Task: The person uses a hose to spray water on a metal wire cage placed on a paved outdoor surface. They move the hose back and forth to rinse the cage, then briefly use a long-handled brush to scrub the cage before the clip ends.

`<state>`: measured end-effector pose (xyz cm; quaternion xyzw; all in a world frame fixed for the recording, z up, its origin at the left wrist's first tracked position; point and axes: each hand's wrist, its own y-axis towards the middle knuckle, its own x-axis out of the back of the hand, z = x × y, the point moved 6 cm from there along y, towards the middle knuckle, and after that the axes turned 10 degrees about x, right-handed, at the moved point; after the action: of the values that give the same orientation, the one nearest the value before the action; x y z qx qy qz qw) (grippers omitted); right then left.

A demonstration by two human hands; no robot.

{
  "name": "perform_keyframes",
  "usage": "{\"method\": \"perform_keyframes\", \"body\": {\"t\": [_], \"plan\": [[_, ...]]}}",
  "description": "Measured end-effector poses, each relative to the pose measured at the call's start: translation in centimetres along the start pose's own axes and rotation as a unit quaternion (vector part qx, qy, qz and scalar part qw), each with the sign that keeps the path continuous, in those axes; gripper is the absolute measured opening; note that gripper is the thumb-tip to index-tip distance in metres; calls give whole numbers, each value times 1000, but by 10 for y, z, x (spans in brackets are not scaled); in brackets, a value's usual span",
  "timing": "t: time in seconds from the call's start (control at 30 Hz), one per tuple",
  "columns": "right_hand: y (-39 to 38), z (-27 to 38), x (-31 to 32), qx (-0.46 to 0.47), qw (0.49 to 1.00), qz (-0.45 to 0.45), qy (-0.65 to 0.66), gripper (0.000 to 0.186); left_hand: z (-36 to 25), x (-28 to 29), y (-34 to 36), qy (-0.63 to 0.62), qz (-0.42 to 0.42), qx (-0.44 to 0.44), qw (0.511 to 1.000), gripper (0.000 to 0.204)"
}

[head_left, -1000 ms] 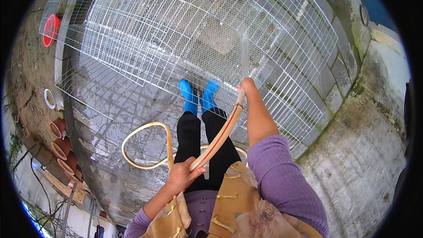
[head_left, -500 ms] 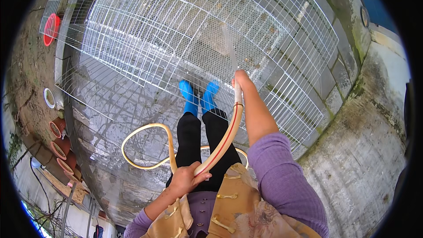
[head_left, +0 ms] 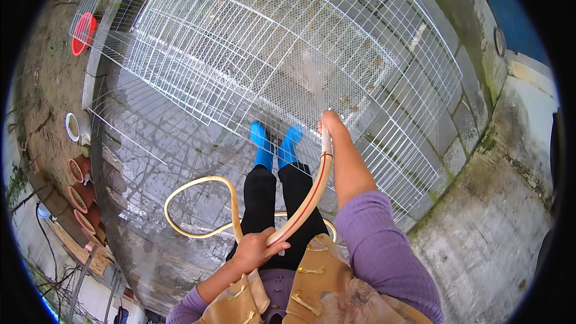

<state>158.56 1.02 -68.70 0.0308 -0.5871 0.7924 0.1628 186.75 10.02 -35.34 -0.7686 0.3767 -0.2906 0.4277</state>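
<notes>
A cream hose [head_left: 307, 206] with a red stripe runs between my two hands, bending up and to the right. Close to my lap, my left hand [head_left: 254, 248] is wrapped round its thick lower stretch. My right hand [head_left: 330, 121] grips the pale end piece farther out, with the arm stretched forward. From that end a jet of water [head_left: 315, 81] shoots away onto the wire cage [head_left: 240, 42]. Made of thin metal bars and finer mesh, the cage spans the ground beyond my feet. Behind my left hand the hose makes a loop [head_left: 174, 195] to the left.
My blue boots [head_left: 259, 136] stand at the cage's near edge on wet paving [head_left: 138, 186]. Along the left lie a red basin [head_left: 84, 33], a white pot [head_left: 72, 126] and several terracotta pots [head_left: 81, 197]. A stained concrete wall [head_left: 480, 228] rises on the right.
The view has tilted slightly, so cage, boots and pots sit a little lower and further right. Both hands keep their hold on the hose, and water still flows.
</notes>
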Motion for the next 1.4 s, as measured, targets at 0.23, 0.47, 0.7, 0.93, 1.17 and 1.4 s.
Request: {"method": "perform_keyframes", "body": {"t": [0.23, 0.47, 0.7, 0.93, 1.17, 1.4], "plan": [[1, 6, -6, 2, 1000, 3, -9, 24, -4, -1, -3, -10, 0, -10, 1000, 48], [3, 15, -13, 8, 999, 1, -54, 24, 1, -3, -3, -30, 1, 6, 1000, 49], [-4, 21, -21, -2, 999, -2, -54, 25, 0, 2, -4, -29, 0, 10, 1000, 49], [-1, 30, -23, 20, 999, -11, -24, 26, 0, 7, -2, -43, -12, 8, 999, 47], [1, 43, -33, 32, 999, 1, -17, 27, -1, 9, -1, -51, -12, 6, 999, 45], [-2, 60, -45, 45, 999, 25, -9, 28, -2, 16, -1, -66, -24, 1, 998, 41]]}}
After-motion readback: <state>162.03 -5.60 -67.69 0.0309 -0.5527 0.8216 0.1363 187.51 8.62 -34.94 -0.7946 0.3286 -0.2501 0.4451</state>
